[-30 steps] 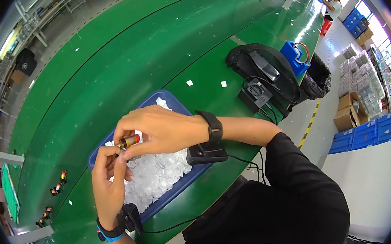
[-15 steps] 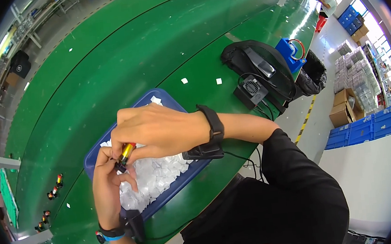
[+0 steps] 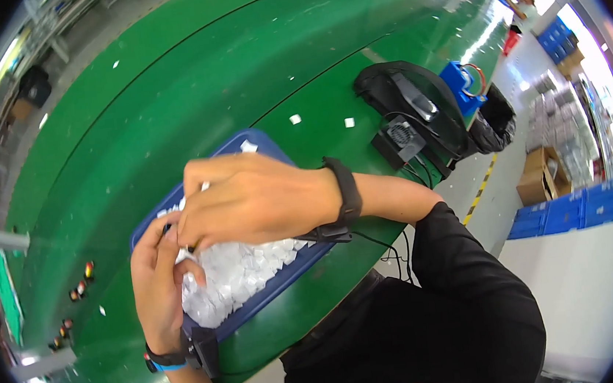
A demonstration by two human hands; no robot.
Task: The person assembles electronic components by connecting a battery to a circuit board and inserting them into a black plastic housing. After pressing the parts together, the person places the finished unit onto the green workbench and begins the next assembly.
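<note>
Both my hands meet above a blue tray [image 3: 268,287] heaped with small white square pieces [image 3: 237,279]. My left hand [image 3: 155,291] is closed, its thumb and fingers pinching the dark end of a small red, yellow and black part [image 3: 167,228]. Most of that part is now hidden behind my right hand [image 3: 256,200], which reaches across from the right with curled fingers, closed at the same part. The right fingertips are largely out of sight and slightly blurred. Each wrist wears a dark band with a black device on it.
Small colourful parts [image 3: 83,283] lie left of the tray on the green table [image 3: 187,99], with more at the lower left. Two white squares [image 3: 349,122] lie beyond the tray. A black bag [image 3: 408,100], a fan-cooled black box [image 3: 397,138] and a blue holder [image 3: 462,88] stand right.
The red and yellow body of the part, visible before, is now covered by my right hand. My left hand has shifted slightly left, and the view has tilted a little.
</note>
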